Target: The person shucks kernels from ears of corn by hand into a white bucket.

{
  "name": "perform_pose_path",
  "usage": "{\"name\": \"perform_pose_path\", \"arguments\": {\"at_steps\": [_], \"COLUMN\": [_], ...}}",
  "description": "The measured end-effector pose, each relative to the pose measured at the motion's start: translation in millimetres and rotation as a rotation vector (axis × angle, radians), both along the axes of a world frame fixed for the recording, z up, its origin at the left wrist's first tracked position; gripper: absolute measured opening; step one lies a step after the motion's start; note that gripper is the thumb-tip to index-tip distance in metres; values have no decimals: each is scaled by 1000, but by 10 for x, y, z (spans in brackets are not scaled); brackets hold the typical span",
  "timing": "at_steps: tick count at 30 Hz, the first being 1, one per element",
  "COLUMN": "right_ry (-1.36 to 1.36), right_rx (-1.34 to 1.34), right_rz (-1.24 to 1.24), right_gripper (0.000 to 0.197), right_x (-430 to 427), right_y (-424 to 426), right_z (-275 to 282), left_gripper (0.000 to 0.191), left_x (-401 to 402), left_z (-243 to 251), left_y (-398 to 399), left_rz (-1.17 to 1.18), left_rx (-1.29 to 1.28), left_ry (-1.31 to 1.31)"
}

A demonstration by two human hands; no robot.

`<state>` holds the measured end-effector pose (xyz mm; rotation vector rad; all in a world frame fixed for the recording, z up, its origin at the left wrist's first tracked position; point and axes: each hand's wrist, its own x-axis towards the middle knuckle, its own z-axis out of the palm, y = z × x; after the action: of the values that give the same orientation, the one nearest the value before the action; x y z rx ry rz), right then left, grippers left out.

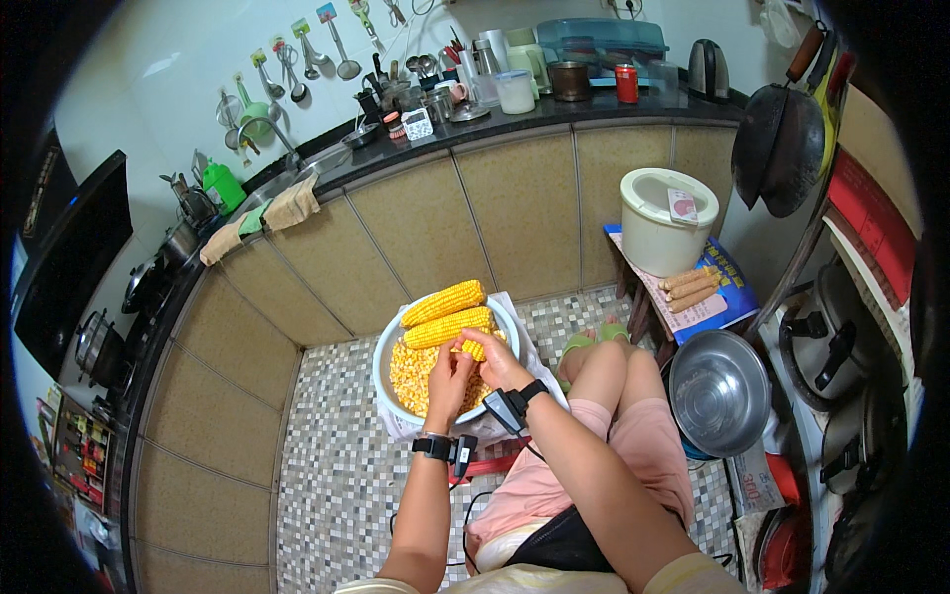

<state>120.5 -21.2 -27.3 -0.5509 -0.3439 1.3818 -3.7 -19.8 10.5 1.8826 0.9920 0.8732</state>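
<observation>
A pale blue-white basin (381,369) in front of me holds loose yellow corn kernels (410,377). Two whole ears of corn, an upper one (443,303) and a lower one (447,328), lie across its far side on top of the kernels. Between my hands, over the basin, is a shorter-looking ear of corn (473,349), partly covered by fingers. My right hand (502,364) grips this ear from the right. From the left, my left hand (448,382) holds its near end, with the thumb and fingertips against it. Both wrists wear black straps with small devices.
To the right, a low stool carries a lidded white bucket (660,230) and several bare corncobs (690,288). A metal bowl (720,393) stands beside my legs. Woks (779,145) hang at right. Beige cabinets (519,208) under a dark counter (549,111) curve around the tiled floor (334,445).
</observation>
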Motion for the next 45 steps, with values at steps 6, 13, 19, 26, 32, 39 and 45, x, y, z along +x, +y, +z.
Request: {"name": "perform_pose_path", "arguments": {"at_steps": [6, 13, 19, 26, 32, 39, 45], "right_ry": [-53, 9, -10, 20, -39, 12, 1], "right_rx": [1, -12, 12, 12, 32, -27, 0], "right_rz": [-47, -25, -39, -25, -50, -10, -41], "right_gripper": [13, 12, 12, 10, 13, 14, 15], "right_x": [-17, -6, -5, -28, -21, -15, -10], "right_y": [28, -65, -39, -68, -50, -69, -39], "right_z": [-33, 113, 62, 99, 103, 140, 88], "left_gripper": [34, 33, 32, 29, 33, 39, 37], "left_x": [-17, -14, -29, -37, -2, 4, -20], "left_z": [-12, -45, -99, -119, -74, -101, -183], "left_y": [14, 41, 67, 88, 42, 53, 117], "left_rz": [-33, -49, -68, 17, -3, -20, -29], "left_rx": [-34, -71, 11, 50, 28, 14, 8], "left_ry": [-6, -40, 13, 12, -40, -3, 22]}}
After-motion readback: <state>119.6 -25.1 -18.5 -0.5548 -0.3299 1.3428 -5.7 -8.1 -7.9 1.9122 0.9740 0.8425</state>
